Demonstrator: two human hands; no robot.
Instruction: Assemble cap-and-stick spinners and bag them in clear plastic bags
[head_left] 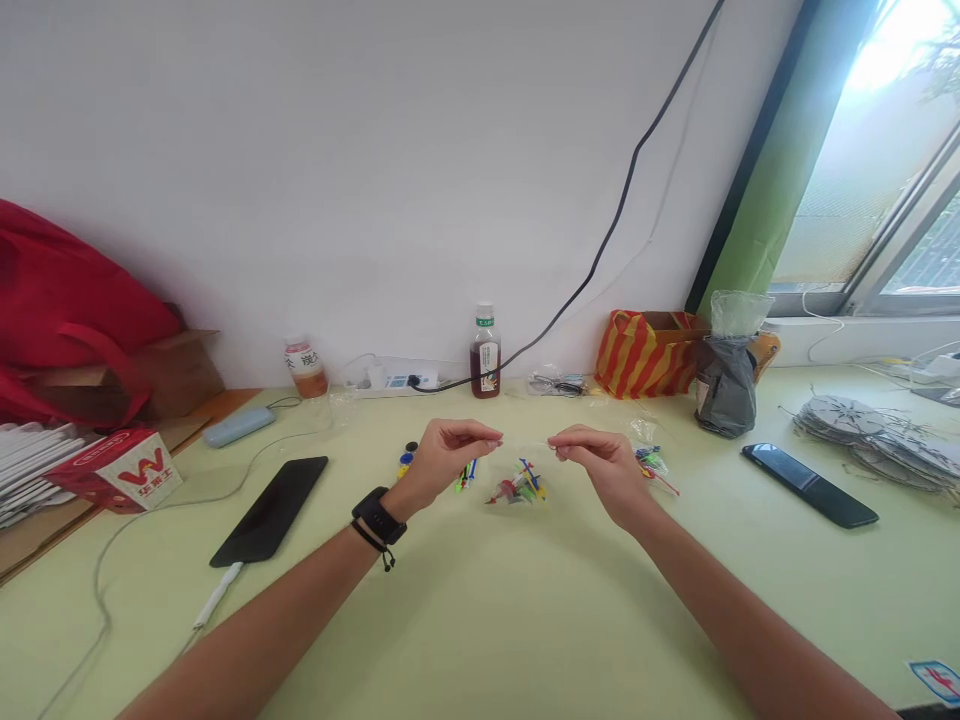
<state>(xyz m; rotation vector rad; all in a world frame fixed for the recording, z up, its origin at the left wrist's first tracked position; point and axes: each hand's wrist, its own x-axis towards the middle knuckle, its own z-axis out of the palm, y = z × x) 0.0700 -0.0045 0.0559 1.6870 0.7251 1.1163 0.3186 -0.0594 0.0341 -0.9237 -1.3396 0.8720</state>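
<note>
My left hand (448, 452) and my right hand (598, 460) are raised over the pale green table (480, 620), each pinching one top corner of a small clear plastic bag (523, 470). The bag hangs between them and holds several small coloured plastic pieces (519, 485). A black band sits on my left wrist. More coloured pieces (466, 473) lie on the table just behind my left hand, and another clear packet of coloured pieces (654, 462) lies to the right of my right hand.
A black phone on a white cable (271, 509) lies at left, another phone (808, 484) at right. Two bottles (486, 352), a power strip (397, 378), a striped bag (646, 352), a grey pouch (726, 385), a red box (120, 470) and stacked grey pieces (877, 432) ring the table.
</note>
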